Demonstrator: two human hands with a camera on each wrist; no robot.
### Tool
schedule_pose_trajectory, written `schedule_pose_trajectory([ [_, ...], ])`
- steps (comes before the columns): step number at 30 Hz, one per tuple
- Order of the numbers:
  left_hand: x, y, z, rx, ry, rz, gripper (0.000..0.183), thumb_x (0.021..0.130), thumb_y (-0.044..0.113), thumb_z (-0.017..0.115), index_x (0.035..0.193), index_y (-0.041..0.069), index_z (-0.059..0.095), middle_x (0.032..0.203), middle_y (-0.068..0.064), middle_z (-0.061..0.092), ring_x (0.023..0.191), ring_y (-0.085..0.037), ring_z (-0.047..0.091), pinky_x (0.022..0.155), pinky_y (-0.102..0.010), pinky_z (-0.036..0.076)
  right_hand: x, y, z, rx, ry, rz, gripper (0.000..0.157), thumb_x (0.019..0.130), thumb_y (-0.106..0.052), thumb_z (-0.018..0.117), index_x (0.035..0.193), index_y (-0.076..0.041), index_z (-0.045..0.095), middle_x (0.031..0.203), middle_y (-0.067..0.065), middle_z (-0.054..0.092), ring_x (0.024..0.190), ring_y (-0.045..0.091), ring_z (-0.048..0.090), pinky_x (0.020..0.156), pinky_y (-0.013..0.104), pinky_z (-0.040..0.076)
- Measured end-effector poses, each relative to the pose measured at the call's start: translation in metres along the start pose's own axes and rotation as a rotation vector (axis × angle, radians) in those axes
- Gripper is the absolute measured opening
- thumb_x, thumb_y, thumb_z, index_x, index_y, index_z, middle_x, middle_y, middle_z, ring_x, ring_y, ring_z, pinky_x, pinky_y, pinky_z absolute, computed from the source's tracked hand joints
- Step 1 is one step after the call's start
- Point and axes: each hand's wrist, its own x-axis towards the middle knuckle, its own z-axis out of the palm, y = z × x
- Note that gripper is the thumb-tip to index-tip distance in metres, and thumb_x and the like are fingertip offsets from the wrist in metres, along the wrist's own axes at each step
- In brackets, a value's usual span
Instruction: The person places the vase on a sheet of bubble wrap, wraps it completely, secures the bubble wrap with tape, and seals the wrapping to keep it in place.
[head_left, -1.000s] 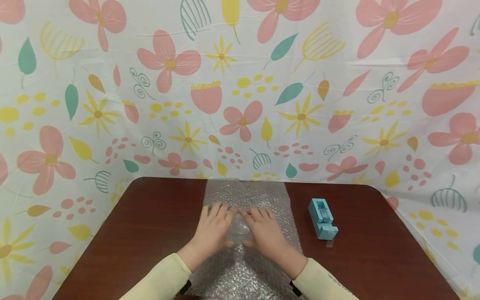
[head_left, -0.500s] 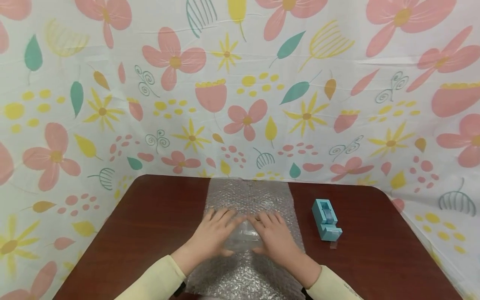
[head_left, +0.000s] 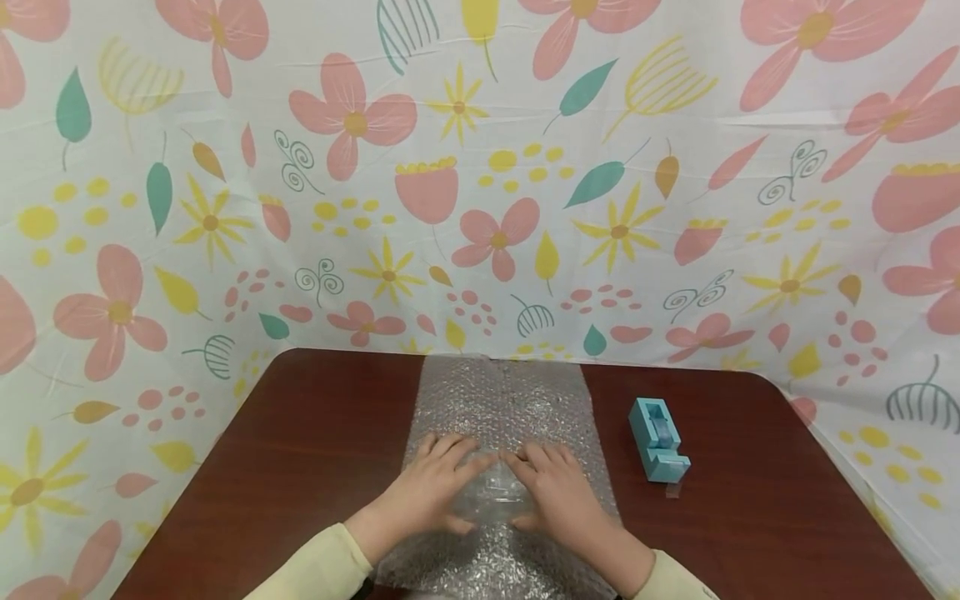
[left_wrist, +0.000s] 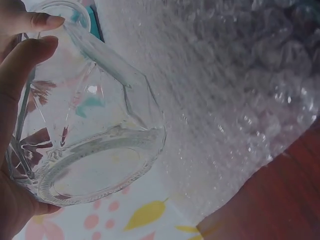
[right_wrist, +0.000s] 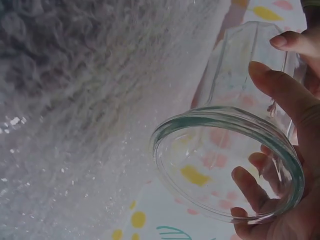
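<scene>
A clear faceted glass cup (head_left: 501, 490) lies on its side on a sheet of bubble wrap (head_left: 510, 400). My left hand (head_left: 442, 483) holds the end with the base; in the left wrist view the round, ridged base (left_wrist: 97, 170) faces that camera. Over at the other end, my right hand (head_left: 558, 492) curls around the cup near its thick rim (right_wrist: 227, 120). In the right wrist view several fingertips (right_wrist: 245, 182) show through the glass. The two hands sit close together, index fingertips nearly meeting at the far side of the cup.
A light blue tape dispenser (head_left: 658, 440) stands to the right of the bubble wrap, a short tape end hanging from it. The dark red-brown table (head_left: 315, 433) reaches back to a flower-printed cloth (head_left: 480, 167), which hangs behind it and at both sides.
Both hands and the glass cup have come a little nearer to the body over the bubble wrap. The head view has shifted slightly. The tape dispenser stays in place.
</scene>
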Motion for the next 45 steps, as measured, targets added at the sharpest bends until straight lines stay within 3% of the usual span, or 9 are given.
schedule_pose_trajectory([
  [4, -0.002, 0.003, 0.001, -0.022, -0.013, 0.016, 0.093, 0.069, 0.054, 0.091, 0.147, 0.022, 0.052, 0.142, -0.006, 0.058, 0.13, -0.026, 0.055, 0.103, -0.06, 0.052, -0.006, -0.002, -0.001, 0.019, -0.041, 0.009, 0.088, 0.059, -0.05, 0.096, 0.134, -0.014, 0.068, 0.105, -0.002, 0.062, 0.095, 0.017, 0.062, 0.086, 0.041, 0.054],
  [10, -0.005, 0.007, 0.001, -0.064, -0.084, 0.007, 0.089, 0.073, 0.051, 0.09, 0.148, 0.021, 0.054, 0.144, -0.008, 0.058, 0.133, -0.029, 0.054, 0.104, -0.061, 0.051, -0.012, -0.003, -0.001, 0.038, -0.088, 0.005, 0.087, 0.06, -0.052, 0.096, 0.133, -0.015, 0.068, 0.104, -0.004, 0.06, 0.092, 0.014, 0.06, 0.083, 0.039, 0.052],
  [19, -0.006, 0.013, 0.0, -0.062, -0.104, 0.022, 0.091, 0.072, 0.055, 0.089, 0.149, 0.023, 0.053, 0.142, -0.005, 0.059, 0.131, -0.024, 0.054, 0.104, -0.057, 0.052, -0.02, -0.004, 0.002, 0.056, -0.083, -0.011, 0.086, 0.06, -0.054, 0.095, 0.132, -0.015, 0.069, 0.105, -0.005, 0.06, 0.093, 0.015, 0.062, 0.08, 0.039, 0.054],
  [23, -0.005, 0.013, -0.001, -0.07, -0.128, 0.018, 0.09, 0.073, 0.055, 0.088, 0.149, 0.024, 0.053, 0.143, -0.005, 0.06, 0.131, -0.023, 0.055, 0.103, -0.054, 0.052, -0.021, -0.003, 0.003, 0.087, -0.086, -0.001, 0.085, 0.06, -0.053, 0.095, 0.132, -0.016, 0.069, 0.103, -0.006, 0.059, 0.09, 0.013, 0.06, 0.075, 0.034, 0.049],
  [30, -0.003, 0.015, 0.001, -0.064, -0.175, 0.002, 0.09, 0.074, 0.057, 0.086, 0.151, 0.026, 0.051, 0.143, -0.003, 0.06, 0.132, -0.022, 0.054, 0.106, -0.052, 0.051, -0.024, 0.0, 0.006, 0.176, -0.15, 0.015, 0.083, 0.065, -0.05, 0.094, 0.134, -0.014, 0.067, 0.099, -0.008, 0.054, 0.08, 0.003, 0.044, 0.071, 0.027, 0.037],
  [39, -0.003, 0.015, 0.002, -0.061, -0.186, -0.02, 0.091, 0.073, 0.057, 0.087, 0.151, 0.029, 0.051, 0.143, -0.002, 0.06, 0.131, -0.021, 0.055, 0.105, -0.053, 0.051, -0.026, 0.001, 0.013, 0.142, -0.105, -0.012, 0.084, 0.067, -0.055, 0.091, 0.135, -0.013, 0.065, 0.104, -0.007, 0.056, 0.086, 0.008, 0.053, 0.077, 0.037, 0.049],
  [42, -0.002, 0.015, 0.001, -0.08, -0.199, -0.031, 0.091, 0.073, 0.056, 0.088, 0.152, 0.03, 0.05, 0.144, -0.003, 0.06, 0.132, -0.022, 0.055, 0.106, -0.055, 0.051, -0.03, 0.0, 0.013, 0.122, -0.1, -0.019, 0.087, 0.069, -0.055, 0.09, 0.14, -0.013, 0.06, 0.115, -0.002, 0.062, 0.101, 0.016, 0.062, 0.09, 0.049, 0.055],
  [45, -0.001, 0.016, 0.002, -0.08, -0.198, -0.027, 0.091, 0.074, 0.056, 0.087, 0.152, 0.031, 0.049, 0.144, -0.002, 0.059, 0.132, -0.021, 0.055, 0.106, -0.055, 0.051, -0.039, 0.001, 0.013, 0.113, -0.092, -0.031, 0.093, 0.071, -0.056, 0.088, 0.147, -0.013, 0.054, 0.132, 0.004, 0.063, 0.122, 0.025, 0.062, 0.101, 0.068, 0.048],
])
